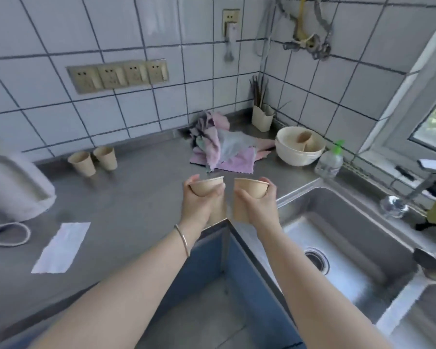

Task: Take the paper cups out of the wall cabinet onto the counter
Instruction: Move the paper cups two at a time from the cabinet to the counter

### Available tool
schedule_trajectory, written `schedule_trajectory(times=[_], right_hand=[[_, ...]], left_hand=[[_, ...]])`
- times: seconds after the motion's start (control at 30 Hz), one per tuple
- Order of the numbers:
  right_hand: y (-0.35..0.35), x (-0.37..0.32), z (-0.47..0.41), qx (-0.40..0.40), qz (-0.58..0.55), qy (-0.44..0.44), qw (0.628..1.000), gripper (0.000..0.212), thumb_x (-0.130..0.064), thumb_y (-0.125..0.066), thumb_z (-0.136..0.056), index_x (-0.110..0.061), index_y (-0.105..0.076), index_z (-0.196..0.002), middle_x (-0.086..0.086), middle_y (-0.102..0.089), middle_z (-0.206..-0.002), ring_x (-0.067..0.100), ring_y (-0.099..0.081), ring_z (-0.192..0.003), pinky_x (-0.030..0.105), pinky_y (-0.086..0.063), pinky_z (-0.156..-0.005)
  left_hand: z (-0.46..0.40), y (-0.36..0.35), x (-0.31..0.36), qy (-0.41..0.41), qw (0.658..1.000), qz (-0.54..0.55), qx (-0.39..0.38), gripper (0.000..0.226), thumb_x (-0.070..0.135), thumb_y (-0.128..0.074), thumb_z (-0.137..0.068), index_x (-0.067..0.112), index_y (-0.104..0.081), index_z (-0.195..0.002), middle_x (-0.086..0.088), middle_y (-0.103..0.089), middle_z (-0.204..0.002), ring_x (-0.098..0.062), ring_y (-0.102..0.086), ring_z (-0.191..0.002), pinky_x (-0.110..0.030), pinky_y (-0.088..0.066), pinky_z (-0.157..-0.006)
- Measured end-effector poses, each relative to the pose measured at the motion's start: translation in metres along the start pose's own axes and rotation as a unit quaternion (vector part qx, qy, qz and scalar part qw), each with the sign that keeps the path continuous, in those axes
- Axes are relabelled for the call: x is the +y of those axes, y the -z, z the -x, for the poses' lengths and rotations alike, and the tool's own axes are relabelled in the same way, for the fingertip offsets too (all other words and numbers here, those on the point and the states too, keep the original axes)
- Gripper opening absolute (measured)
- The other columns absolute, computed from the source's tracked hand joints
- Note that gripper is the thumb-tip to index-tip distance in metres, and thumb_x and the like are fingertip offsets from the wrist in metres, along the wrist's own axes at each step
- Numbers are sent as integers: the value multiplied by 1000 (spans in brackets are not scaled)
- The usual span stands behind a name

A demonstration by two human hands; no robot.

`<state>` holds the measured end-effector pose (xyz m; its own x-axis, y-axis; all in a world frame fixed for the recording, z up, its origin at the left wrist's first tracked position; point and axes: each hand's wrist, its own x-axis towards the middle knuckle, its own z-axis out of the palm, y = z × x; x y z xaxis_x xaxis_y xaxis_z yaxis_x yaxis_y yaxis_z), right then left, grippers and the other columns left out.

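Arms stretch forward; left hand [202,197] and right hand [258,197] each wrap fingers around a paper cup [207,185].

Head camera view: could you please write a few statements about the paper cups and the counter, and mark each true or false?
1. Each hand holds a tan paper cup: left hand, right hand. True.
2. Two tan paper cups stand on the grey steel counter near the tiled wall. True.
3. The steel sink is full of dishes. False: the basin shows only its drain.
4. The pink cloths hang on the wall. False: they lie on the counter.
5. The cream bowl is empty. False: a cup lies inside.
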<state>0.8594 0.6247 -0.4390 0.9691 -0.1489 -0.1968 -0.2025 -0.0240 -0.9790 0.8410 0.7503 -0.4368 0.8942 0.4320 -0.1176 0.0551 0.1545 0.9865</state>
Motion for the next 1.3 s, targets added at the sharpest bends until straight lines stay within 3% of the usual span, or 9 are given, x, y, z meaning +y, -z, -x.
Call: schedule_trajectory(times=[0.17, 0.37, 0.6, 0.73, 0.83, 0.93, 1.1, 1.2, 1.3], right_hand=[[-72, 1, -49, -86, 43, -18, 995, 71, -41, -75, -60, -31, -39, -121, 2, -59, -109, 25, -64, -96, 51, -57, -80], [-159, 8, -95, -149, 101, -19, 984, 78, -40, -76, -63, -22, -38, -129, 5, -59, -119, 24, -61, -104, 44, -53, -91], [-265, 9, -155, -168, 136, -22, 976, 84, -38, -78, -66, -14, -37, -134, 7, -57, -125, 24, -59, -110, 44, -50, -95], [-306, 4, -194, -173, 162, -45, 970, 89, -38, -78, -68, -16, -31, -141, 3, -55, -125, 23, -57, -113, 42, -48, -97], [-329, 3, -221, -183, 175, -64, 965, 70, -35, -77, -71, -15, -40, -127, 2, -56, -114, 21, -57, -100, 34, -48, -84], [-348, 9, -246, -199, 201, -75, 956, 57, -34, -77, -71, -14, -47, -116, 2, -60, -109, 19, -57, -94, 30, -44, -76], [-377, 25, -292, -216, 215, -84, 949, 56, -34, -78, -70, -16, -52, -116, 1, -64, -110, 20, -62, -99, 32, -49, -79], [-393, 32, -316, -242, 224, -76, 941, 53, -35, -76, -73, -20, -50, -116, -2, -61, -109, 19, -59, -100, 31, -47, -78], [-409, 42, -335, -263, 234, -56, 934, 55, -38, -75, -73, -18, -48, -115, 2, -61, -115, 22, -59, -104, 36, -50, -82]], left_hand=[[-55, 42, -3, 3, 995, 7, 98, 54, 18, -75, -77, 26, -37, -116, 6, -54, -96, -14, -56, -84, -35, -48, -83], [-125, 94, -11, 16, 985, 11, 170, 65, 20, -78, -74, 22, -38, -125, -4, -55, -109, -17, -57, -90, -27, -46, -78], [-227, 138, -14, 25, 984, -5, 178, 74, 28, -81, -69, 20, -38, -129, -6, -58, -116, -13, -58, -92, -14, -44, -70], [-288, 157, -14, 45, 985, -24, 166, 87, 25, -79, -72, 20, -27, -142, 0, -53, -125, -13, -54, -106, -20, -41, -89], [-325, 166, -22, 65, 984, -23, 162, 97, 20, -81, -70, 18, -21, -146, 1, -53, -125, -13, -53, -109, -24, -39, -92], [-354, 170, -36, 87, 983, -33, 158, 89, 21, -84, -63, 16, -34, -137, -2, -59, -121, -20, -59, -107, -28, -45, -90], [-398, 174, -53, 107, 978, -13, 180, 76, 40, -80, -43, 6, -61, -108, -15, -70, -104, -22, -67, -89, -29, -52, -71], [-421, 178, -63, 117, 975, -7, 190, 73, 41, -80, -44, 4, -64, -105, -15, -72, -102, -21, -68, -86, -29, -53, -72], [-443, 182, -70, 128, 970, -13, 206, 80, 45, -80, -42, 11, -59, -112, -7, -70, -106, -21, -68, -96, -30, -54, -76]])
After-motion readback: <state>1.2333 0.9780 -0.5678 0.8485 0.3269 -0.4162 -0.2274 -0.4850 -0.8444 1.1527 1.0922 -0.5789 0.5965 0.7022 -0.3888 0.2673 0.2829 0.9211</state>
